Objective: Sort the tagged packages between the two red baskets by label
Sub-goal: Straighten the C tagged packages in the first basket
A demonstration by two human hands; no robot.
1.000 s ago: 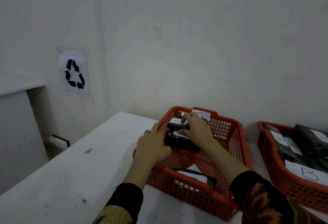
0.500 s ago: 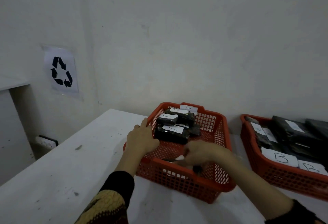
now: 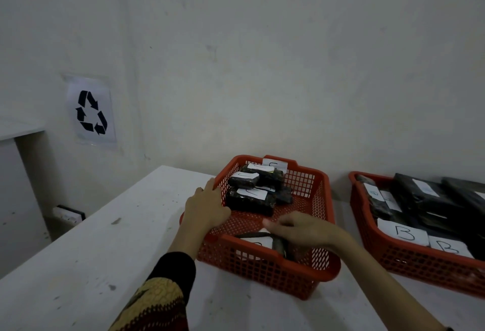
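Note:
The left red basket [image 3: 325, 199] stands in the middle of the white table. Several black packages with white labels [image 3: 249, 198] are stacked at its far end. A flat black package with a white label [image 3: 258, 240] lies at the basket's near end. My right hand [image 3: 301, 231] is inside the basket, its curled fingers pinching that flat package. My left hand [image 3: 207, 207] holds the basket's left rim, fingers folded over it. The right red basket [image 3: 367, 228] holds several black packages with labels marked B [image 3: 405, 232].
The white table [image 3: 118, 238] runs left and towards me, marked with small dark spots. A pale wall stands right behind both baskets. A recycling sign [image 3: 90, 112] hangs on the left wall, above a wall socket [image 3: 68, 215].
My right hand left the stack at the far end of the left basket and came down onto the flat package at the near end. My left hand stayed on the rim.

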